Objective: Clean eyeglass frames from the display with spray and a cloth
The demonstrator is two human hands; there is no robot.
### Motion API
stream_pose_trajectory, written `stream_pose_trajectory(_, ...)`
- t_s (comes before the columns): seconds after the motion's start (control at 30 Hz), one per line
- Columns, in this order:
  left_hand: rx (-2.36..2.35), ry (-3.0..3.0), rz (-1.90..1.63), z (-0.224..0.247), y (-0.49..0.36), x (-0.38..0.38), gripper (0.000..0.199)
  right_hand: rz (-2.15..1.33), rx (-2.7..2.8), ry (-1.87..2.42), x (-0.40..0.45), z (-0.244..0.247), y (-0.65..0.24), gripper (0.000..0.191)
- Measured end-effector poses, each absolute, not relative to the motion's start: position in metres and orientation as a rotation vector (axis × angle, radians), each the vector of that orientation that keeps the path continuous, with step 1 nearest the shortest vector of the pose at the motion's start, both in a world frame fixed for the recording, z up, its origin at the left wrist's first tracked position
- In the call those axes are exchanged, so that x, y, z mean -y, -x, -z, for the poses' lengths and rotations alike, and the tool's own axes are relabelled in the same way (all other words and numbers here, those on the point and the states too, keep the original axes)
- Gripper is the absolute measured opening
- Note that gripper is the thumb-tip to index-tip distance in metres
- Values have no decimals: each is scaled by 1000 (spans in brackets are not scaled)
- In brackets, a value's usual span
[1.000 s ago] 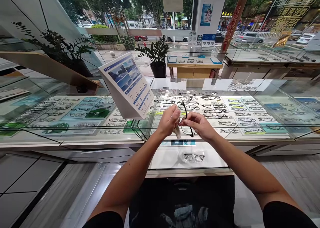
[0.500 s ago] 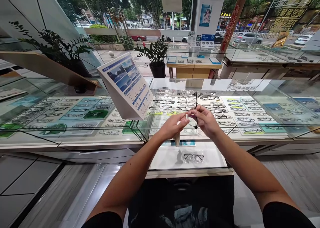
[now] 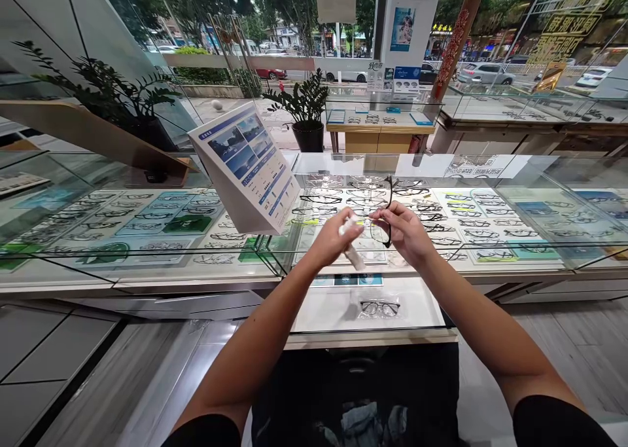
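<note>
A pair of black-rimmed glasses (image 3: 389, 239) is pinched in the fingers of my right hand (image 3: 408, 236), turned on end above the glass counter. To its left, my left hand (image 3: 330, 240) is closed on a pale strip that looks like cloth (image 3: 355, 258), its lower end hanging from the fist. A small gap separates the left fingers from the glasses. Below both hands, another pair of glasses (image 3: 380, 309) lies in a clear plastic bag on the white front shelf (image 3: 324, 309).
A tent-shaped desk calendar (image 3: 248, 172) stands on the glass counter left of my hands. Rows of spectacle frames (image 3: 473, 224) lie under the glass. A potted plant (image 3: 308, 133) and a wooden display table (image 3: 383, 136) are farther back by the window.
My left hand has moved slightly left, away from the glasses, and the pale strip now slants to the right. The glasses have shifted a little right and tilted.
</note>
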State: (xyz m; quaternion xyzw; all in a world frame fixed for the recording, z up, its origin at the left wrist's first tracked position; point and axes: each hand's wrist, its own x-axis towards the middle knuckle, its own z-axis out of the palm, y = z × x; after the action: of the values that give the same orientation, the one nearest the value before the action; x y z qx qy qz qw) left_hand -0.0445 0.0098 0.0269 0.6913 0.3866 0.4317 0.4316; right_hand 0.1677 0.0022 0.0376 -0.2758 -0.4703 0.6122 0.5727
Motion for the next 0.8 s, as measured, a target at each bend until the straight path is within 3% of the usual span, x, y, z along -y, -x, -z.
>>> stream_pose_trajectory(0.13,-859,-1535,-1251,-29,58,-26,29,-1379,1063,664,-11,-39,-177,44)
stream_pose_trajectory(0.43,-1024,-1585,-1382,-31,66,-33,45,-1361,994,651,-18,-41,-184,43)
stream_pose_trajectory(0.8,-1210,-1674,-1563,-64,92,31,39,-1358,961,654,-16,-42,-187,43)
